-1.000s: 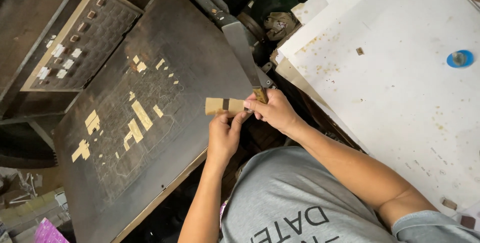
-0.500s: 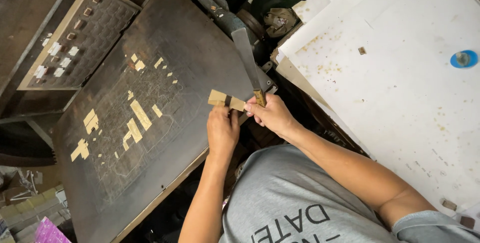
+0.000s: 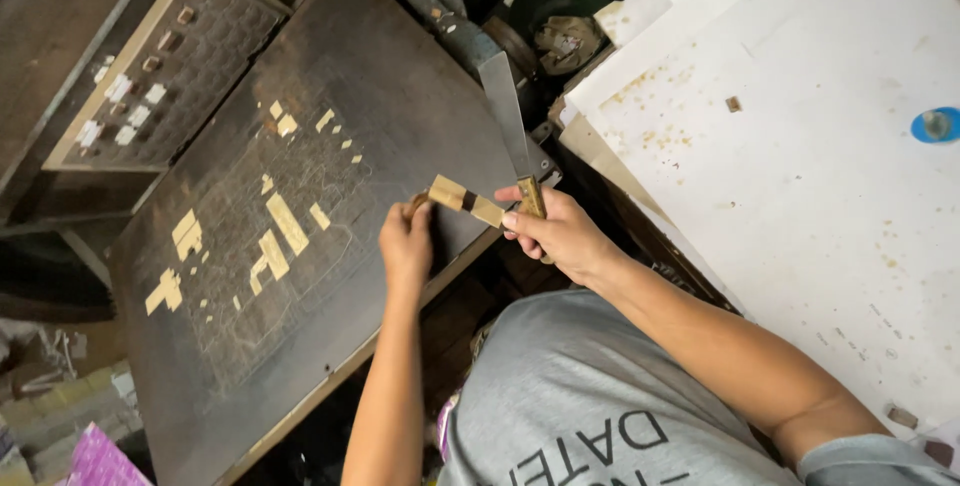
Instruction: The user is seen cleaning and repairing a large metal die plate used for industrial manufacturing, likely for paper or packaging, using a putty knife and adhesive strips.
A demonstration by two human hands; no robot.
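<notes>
My right hand [image 3: 565,236] grips the wooden handle of a flat-bladed knife [image 3: 503,111], its blade pointing up and away from me. The same hand's thumb pins one end of a short tan strip [image 3: 465,201] with a dark band across it. My left hand [image 3: 405,246] has its fingers curled at the strip's other, left end. Both hands hover over the near right edge of a dark scored board [image 3: 400,116], which has several tan pieces stuck on its left half.
A stack of large white sheets [image 3: 800,176] with brown specks fills the right side, with a blue round object [image 3: 935,124] on it. A gridded tray of small blocks [image 3: 150,76] sits at the upper left. A dark green bowl [image 3: 560,6] stands behind the board.
The tan strip has tilted, its left end now higher. My left hand has slid down toward the strip's left end. The knife stays in my right hand.
</notes>
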